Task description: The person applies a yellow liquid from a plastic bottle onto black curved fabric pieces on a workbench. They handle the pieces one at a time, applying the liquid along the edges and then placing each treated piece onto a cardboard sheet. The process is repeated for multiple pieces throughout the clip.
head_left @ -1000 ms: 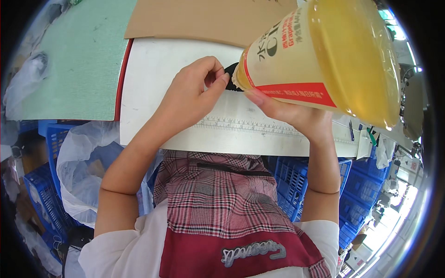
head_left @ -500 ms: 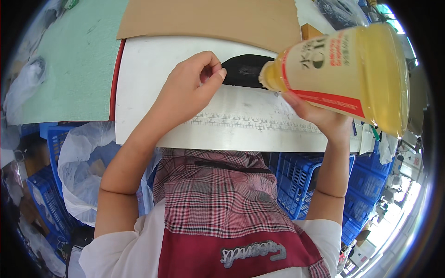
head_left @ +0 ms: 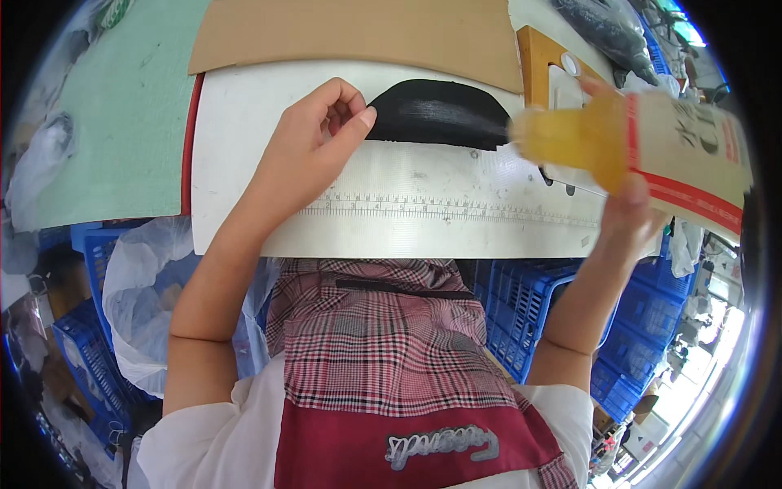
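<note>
My left grip [head_left: 322, 134] pinches the black piece [head_left: 440, 112] by its left tip — probably steadying it flat on the table [head_left: 456, 236] — while my right grip [head_left: 631, 220] clasps the bottle [head_left: 684, 147] sideways, mouth toward it.

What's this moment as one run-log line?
left hand: holding left end of flat black half-moon piece | right hand: gripping tilted clear plastic bottle of yellow liquid | surface: white ruler-marked worktop

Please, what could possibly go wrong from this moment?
The tilted bottle in the right hand points its neck toward the black piece; contents might drip onto it, though I cannot see whether the mouth is closed. The left hand pinches only the piece's left end, so its right end could shift.
</note>
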Available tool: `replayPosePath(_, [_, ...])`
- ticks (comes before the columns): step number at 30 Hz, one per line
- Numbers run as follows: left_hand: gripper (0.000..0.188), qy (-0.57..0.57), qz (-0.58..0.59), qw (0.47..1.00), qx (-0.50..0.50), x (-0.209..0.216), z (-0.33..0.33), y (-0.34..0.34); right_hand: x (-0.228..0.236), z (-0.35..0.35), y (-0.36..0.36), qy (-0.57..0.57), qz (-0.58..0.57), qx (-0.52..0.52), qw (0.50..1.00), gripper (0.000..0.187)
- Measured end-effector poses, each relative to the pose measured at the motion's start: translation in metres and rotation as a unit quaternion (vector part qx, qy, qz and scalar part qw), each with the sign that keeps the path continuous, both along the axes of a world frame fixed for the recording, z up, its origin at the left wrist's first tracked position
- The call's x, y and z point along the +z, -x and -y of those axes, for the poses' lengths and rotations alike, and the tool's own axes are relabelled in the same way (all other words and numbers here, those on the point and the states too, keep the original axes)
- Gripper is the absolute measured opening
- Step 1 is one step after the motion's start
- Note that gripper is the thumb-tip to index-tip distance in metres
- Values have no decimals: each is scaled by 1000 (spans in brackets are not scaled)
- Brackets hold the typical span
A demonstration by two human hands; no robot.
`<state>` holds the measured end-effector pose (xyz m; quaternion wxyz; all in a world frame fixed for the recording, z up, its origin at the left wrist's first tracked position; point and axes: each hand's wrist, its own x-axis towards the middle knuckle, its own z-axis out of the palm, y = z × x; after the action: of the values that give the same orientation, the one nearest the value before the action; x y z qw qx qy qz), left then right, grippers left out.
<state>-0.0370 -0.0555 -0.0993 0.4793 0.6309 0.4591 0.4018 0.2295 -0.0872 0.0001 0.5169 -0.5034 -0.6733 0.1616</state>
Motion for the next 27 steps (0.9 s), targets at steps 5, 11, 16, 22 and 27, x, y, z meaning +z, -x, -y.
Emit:
replayPosePath(5, [12, 12, -30, 999, -13, 8, 2, 0, -8, -19, 74, 8, 80, 86, 993, 34])
replayPosePath(11, [17, 12, -48, 999, 15, 8, 4, -1, -16, -26, 87, 53, 91, 109, 989, 36])
replayPosePath(16, [12, 4, -69, 998, 3, 12, 4, -1, -14, -29, 93, -25, 163, 109, 980, 39])
replayPosePath(22, [14, -12, -71, 997, 4, 6, 1, -6, -3, -22, 63, 12, 168, 88, 982, 46])
replayPosePath(27, [15, 10, -79, 997, 4, 9, 1, -5, 2, -9, 13, 10, 231, -25, 973, 48])
